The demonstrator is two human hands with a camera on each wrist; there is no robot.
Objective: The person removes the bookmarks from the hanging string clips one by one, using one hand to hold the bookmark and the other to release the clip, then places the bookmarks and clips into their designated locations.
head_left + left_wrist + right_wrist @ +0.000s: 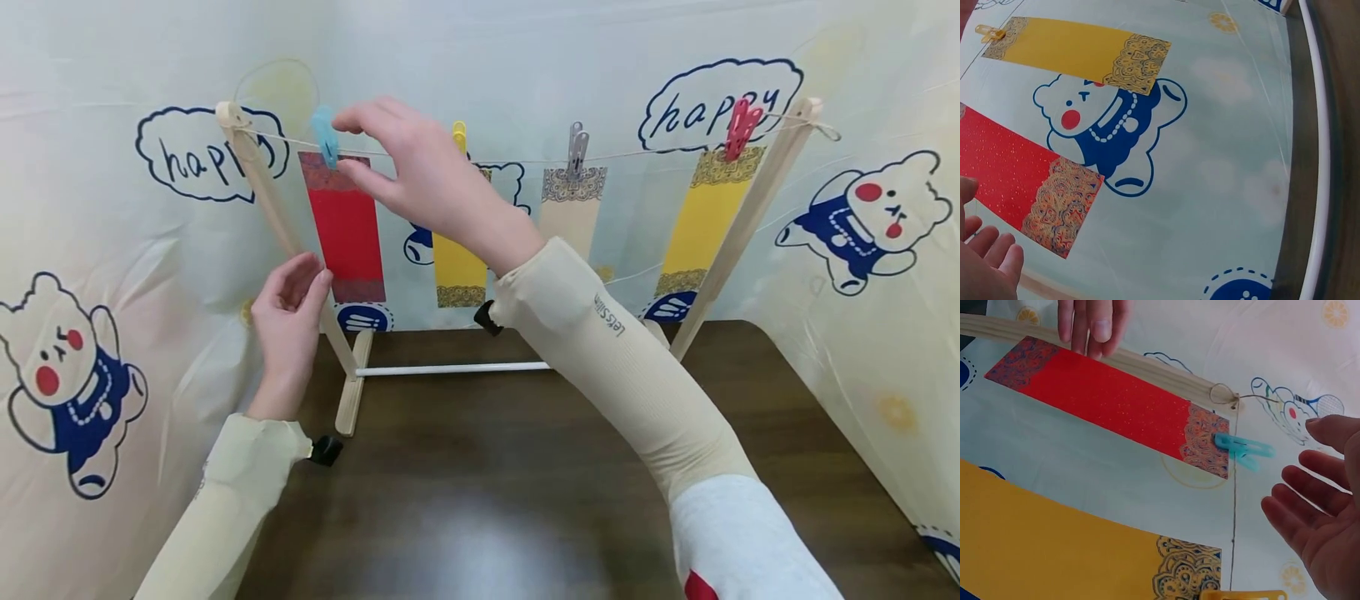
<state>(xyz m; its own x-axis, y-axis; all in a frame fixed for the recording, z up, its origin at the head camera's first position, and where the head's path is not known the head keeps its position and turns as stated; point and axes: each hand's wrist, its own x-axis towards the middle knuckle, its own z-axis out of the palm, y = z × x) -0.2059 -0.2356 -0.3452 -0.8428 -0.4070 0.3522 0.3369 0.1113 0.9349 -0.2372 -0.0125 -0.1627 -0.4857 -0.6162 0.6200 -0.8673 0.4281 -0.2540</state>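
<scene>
A light-blue clothespin [325, 137] clips the red patterned strip [347, 242] to a thin cord [1234, 506]. Beside that clothespin is my right hand [435, 167], its thumb and fingers spread apart. In the right wrist view, a gap shows between the right hand [1329, 506] and the clothespin [1244, 449]. My left hand [285, 333] is near the lower left edge of the red strip, fingers loosely bent and holding nothing. The left wrist view shows the left hand's fingers [997, 250] by the strip; whether they touch it cannot be told.
Wooden posts [262, 187] hold the cord, with a white rod [450, 368] low between them. Further right hang a yellow strip [459, 267], a beige strip [570, 212] and another yellow strip [697, 217], each clipped. Below is a dark wooden table [450, 467]; a printed cloth hangs behind.
</scene>
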